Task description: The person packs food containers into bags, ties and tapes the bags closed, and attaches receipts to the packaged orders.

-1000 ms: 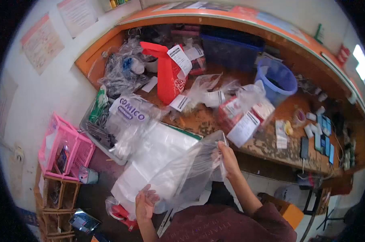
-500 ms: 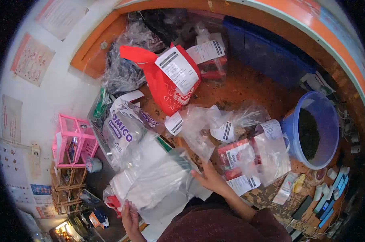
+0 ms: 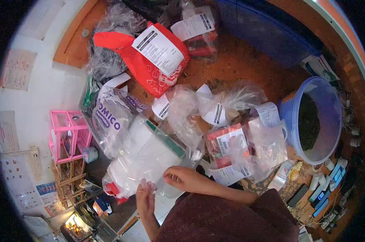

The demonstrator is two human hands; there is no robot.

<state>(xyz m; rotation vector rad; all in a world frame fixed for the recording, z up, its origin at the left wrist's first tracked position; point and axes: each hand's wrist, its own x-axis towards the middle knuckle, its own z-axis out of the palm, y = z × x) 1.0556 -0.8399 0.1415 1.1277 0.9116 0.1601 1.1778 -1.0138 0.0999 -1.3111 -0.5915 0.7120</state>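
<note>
A person's left hand (image 3: 145,199) and right hand (image 3: 184,178), fingers curled, meet over a thin clear plastic bag (image 3: 166,192) beside a stack of flat white plastic sheets (image 3: 150,151); whether either pinches the film cannot be told. Farther back sits a bright red bag (image 3: 150,74) bearing a printed white paper slip (image 3: 158,49).

Looking into a shop's packing corner, apparently — spotting stacked plastic bags (image 3: 148,151), a printed slip (image 3: 158,49) on a red bag (image 3: 139,71) — phones (image 3: 322,205) on a worn tabletop (image 3: 251,70).
</note>
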